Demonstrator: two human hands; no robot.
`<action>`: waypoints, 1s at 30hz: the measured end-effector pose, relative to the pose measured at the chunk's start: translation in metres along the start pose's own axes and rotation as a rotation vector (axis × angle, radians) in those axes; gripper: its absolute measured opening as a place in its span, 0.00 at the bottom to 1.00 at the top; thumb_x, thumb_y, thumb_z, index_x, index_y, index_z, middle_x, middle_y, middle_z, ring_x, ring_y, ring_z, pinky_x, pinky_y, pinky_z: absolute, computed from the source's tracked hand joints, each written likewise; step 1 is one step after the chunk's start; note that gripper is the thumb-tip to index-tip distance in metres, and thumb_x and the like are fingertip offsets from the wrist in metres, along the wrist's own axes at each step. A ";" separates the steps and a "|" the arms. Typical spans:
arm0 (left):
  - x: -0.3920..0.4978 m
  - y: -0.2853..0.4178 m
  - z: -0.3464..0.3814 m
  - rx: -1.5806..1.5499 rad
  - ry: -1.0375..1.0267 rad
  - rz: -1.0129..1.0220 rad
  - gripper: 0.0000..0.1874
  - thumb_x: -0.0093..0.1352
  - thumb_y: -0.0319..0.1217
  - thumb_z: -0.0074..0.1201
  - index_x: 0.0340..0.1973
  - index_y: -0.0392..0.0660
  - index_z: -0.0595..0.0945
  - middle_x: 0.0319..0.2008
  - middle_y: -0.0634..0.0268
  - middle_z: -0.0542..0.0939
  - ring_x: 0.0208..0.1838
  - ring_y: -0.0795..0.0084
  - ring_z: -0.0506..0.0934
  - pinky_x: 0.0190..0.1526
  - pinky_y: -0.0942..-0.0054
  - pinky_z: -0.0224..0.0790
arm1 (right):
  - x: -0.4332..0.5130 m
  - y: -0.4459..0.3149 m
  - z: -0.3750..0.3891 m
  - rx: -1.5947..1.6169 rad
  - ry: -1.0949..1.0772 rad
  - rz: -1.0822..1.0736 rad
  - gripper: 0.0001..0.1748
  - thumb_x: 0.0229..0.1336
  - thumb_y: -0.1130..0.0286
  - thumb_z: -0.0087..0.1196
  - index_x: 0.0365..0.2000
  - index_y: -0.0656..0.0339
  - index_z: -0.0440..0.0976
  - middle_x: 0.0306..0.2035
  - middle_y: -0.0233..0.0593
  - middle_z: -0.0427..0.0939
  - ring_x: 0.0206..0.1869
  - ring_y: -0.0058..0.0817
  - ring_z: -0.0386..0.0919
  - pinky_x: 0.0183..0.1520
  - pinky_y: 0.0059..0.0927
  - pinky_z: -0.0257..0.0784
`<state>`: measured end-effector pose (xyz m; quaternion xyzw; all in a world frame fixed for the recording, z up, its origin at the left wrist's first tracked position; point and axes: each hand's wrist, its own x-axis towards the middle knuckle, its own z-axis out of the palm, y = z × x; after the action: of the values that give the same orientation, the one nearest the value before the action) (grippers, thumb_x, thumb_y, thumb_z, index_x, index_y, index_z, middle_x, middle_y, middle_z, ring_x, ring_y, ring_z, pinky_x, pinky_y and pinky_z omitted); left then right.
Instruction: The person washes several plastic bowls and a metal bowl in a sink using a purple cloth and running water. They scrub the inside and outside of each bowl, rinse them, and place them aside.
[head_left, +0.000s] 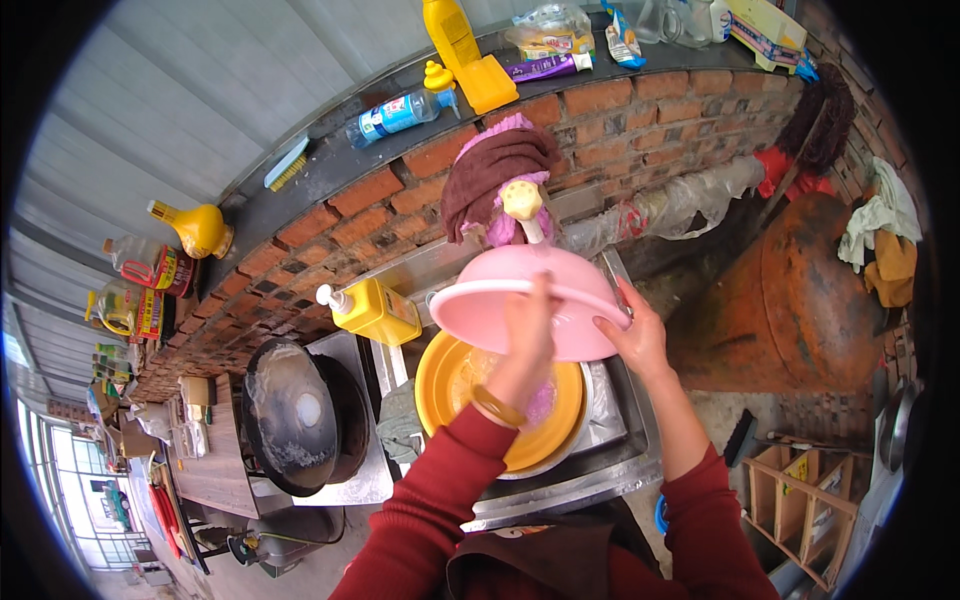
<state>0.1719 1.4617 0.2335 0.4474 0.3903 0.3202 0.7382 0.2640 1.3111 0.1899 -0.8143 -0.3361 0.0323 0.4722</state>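
Note:
A pink plastic basin (577, 330) is tilted over the sink, its open side facing me. My right hand (637, 330) grips its rim on the right, thumb on the near side. Across the basin's opening reaches my left hand (529, 337), blurred, a bangle on its wrist; whether its fingers hold anything is unclear. Below is a yellow basin (433, 394) with water in it, set in a larger pale basin (577, 442) in the stainless steel sink (630, 472). A tap with a cream knob (522, 199) stands behind the pink basin, its pipe wrapped in pink material and a brown cloth (499, 169).
A yellow pump bottle (382, 311) stands at the sink's back left. Left of it are a black wok (292, 420) and a grey-green cloth (401, 424). Bottles and a brush (287, 165) line the brick ledge. A large rusty tank (787, 315) stands right.

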 end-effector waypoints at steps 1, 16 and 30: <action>-0.016 -0.011 0.009 0.186 -0.034 0.044 0.14 0.70 0.35 0.56 0.29 0.34 0.81 0.24 0.61 0.80 0.28 0.72 0.77 0.33 0.73 0.72 | -0.003 -0.006 0.001 -0.065 -0.051 0.052 0.34 0.51 0.68 0.64 0.61 0.54 0.70 0.52 0.51 0.78 0.50 0.45 0.81 0.52 0.38 0.76; -0.047 -0.006 -0.001 0.177 -0.024 0.093 0.14 0.68 0.29 0.54 0.46 0.35 0.76 0.39 0.58 0.80 0.44 0.66 0.79 0.48 0.68 0.71 | -0.059 -0.009 0.010 0.100 -0.146 0.099 0.49 0.50 0.74 0.64 0.71 0.56 0.52 0.64 0.51 0.67 0.55 0.42 0.76 0.56 0.38 0.71; -0.061 -0.036 -0.052 0.938 -0.513 0.676 0.42 0.62 0.37 0.66 0.68 0.38 0.64 0.67 0.44 0.66 0.71 0.47 0.62 0.69 0.50 0.54 | -0.093 0.014 -0.017 0.024 0.088 0.342 0.28 0.51 0.79 0.51 0.56 0.62 0.73 0.35 0.60 0.80 0.38 0.39 0.84 0.44 0.37 0.76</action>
<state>0.1017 1.4185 0.2027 0.8846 0.1370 0.2133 0.3915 0.2057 1.2398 0.1639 -0.8546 -0.1713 0.0807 0.4835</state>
